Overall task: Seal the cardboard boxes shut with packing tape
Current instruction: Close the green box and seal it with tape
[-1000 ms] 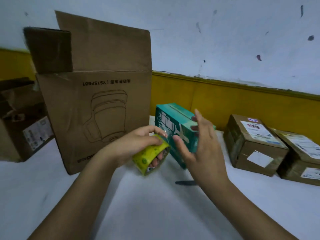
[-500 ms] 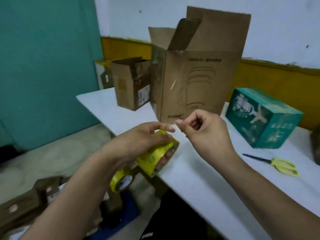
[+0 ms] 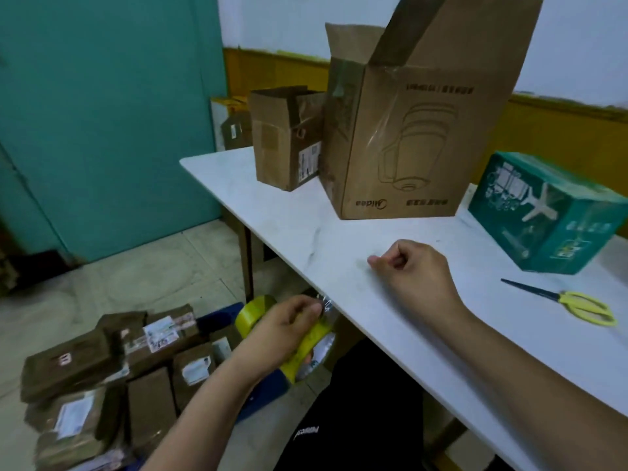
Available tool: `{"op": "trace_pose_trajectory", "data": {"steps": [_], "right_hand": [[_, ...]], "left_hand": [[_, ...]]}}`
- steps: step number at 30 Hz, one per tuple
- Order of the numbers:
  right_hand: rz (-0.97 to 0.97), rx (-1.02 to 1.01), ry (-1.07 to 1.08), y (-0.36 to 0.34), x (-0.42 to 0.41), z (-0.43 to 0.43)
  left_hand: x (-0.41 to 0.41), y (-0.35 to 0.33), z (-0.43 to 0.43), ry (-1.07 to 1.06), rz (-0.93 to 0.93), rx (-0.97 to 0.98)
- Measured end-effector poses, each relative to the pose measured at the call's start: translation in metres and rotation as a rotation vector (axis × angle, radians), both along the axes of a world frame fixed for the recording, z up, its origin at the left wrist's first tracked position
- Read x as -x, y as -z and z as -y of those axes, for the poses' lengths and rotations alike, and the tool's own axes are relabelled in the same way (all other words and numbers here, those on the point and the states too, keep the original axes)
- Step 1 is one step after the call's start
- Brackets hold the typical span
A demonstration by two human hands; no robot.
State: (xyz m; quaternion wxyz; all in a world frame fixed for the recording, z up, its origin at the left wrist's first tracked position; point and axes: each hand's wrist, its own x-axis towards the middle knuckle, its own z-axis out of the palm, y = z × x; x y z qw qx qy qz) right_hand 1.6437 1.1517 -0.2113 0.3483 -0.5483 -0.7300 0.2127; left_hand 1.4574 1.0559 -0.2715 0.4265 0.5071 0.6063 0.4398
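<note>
Trouble is likeliest at the tape itself. In the head view, the left hand (image 3: 289, 329) grips a yellow tape roll (image 3: 314, 336), fingers wrapped over its rim. The roll is below the front edge of the counter (image 3: 306, 226) and well apart from every box. The right hand (image 3: 414, 270) is over the counter, fingers clenched and thumb pressed to forefinger as if pinching. The film is clear, so I cannot tell whether it has the free end or whether a strip runs between the hands. A shiny crumple at the left thumb suggests the film may be bunching there. Any strip already drawn out could twist, fold onto itself or catch the counter edge and be wasted.

The tall cardboard box (image 3: 407, 137) stands toward the back with its flaps upright, and the smaller cardboard box (image 3: 282, 141) just beside it is also open. Tape laid before the flaps are pressed flat would likely leave a gap. The tall box could also slide or tip under a one-handed press.

The scissors (image 3: 577, 304) lie on the counter to the right, apart from both hands. Reaching for them means loosening a grip, so the end may snap back onto the roll. A slip of the left hand would drop the roll among the parcels (image 3: 102, 368) piled on the floor.
</note>
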Motion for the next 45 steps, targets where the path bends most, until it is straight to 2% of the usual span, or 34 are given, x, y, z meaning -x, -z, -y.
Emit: {"op": "trace_pose_trajectory", "data": {"steps": [4, 7, 8, 10, 12, 14, 15, 18, 20, 22, 24, 26, 28, 29, 31, 34, 38, 41, 45], "right_hand": [[0.318, -0.057, 0.075, 0.017, 0.006, -0.005], [0.552, -0.274, 0.156, 0.02, 0.015, 0.004], [0.603, -0.346, 0.187, 0.02, 0.015, 0.005], [0.583, -0.418, 0.227, 0.016, 0.013, 0.005], [0.496, -0.326, 0.15, 0.016, 0.014, 0.005], [0.454, -0.125, 0.019, 0.018, 0.017, 0.002], [0.469, -0.036, -0.021, 0.02, 0.019, -0.001], [0.511, 0.104, -0.017, 0.021, 0.012, -0.019], [0.503, 0.074, 0.045, 0.02, 0.001, -0.028], [0.481, -0.037, 0.125, 0.015, -0.012, -0.03], [0.345, -0.169, 0.191, 0.004, -0.029, -0.03], [0.194, -0.386, 0.264, -0.015, -0.053, -0.031], [0.249, -0.623, 0.397, -0.034, -0.085, -0.039], [0.321, -0.661, 0.476, -0.042, -0.103, -0.045], [0.388, -0.592, 0.615, -0.053, -0.14, -0.064], [0.259, -0.352, 0.739, -0.055, -0.181, -0.093], [-0.091, -0.221, 0.563, -0.042, -0.201, -0.118], [-0.037, -0.245, 0.511, -0.028, -0.207, -0.123], [-0.013, -0.234, 0.488, -0.015, -0.208, -0.121]], "left_hand": [[-0.009, 0.018, -0.012, -0.012, 0.085, -0.052], [-0.01, 0.027, -0.02, -0.028, 0.18, -0.059], [-0.009, 0.03, -0.021, -0.052, 0.181, -0.068], [-0.007, 0.033, -0.023, -0.118, 0.152, -0.081], [-0.004, 0.032, -0.023, -0.227, 0.007, -0.133], [-0.002, 0.027, -0.019, -0.39, -0.242, -0.228], [-0.003, 0.023, -0.015, -0.456, -0.308, -0.285], [-0.017, 0.005, -0.008, -0.6, -0.33, -0.481], [-0.028, -0.014, -0.014, -0.611, -0.329, -0.602], [-0.043, -0.037, -0.034, -0.559, -0.322, -0.671], [-0.063, -0.061, -0.063, -0.447, -0.265, -0.68], [-0.087, -0.08, -0.097, -0.303, -0.216, -0.655], [-0.117, -0.09, -0.135, -0.168, -0.187, -0.609], [-0.133, -0.093, -0.153, -0.108, -0.166, -0.582], [-0.166, -0.099, -0.188, -0.01, -0.16, -0.532], [-0.209, -0.102, -0.233, 0.101, -0.197, -0.534], [-0.245, -0.099, -0.282, 0.188, -0.359, -0.727], [-0.25, -0.089, -0.314, 0.185, -0.407, -0.772], [-0.254, -0.063, -0.329, 0.259, -0.244, -0.679]]}}
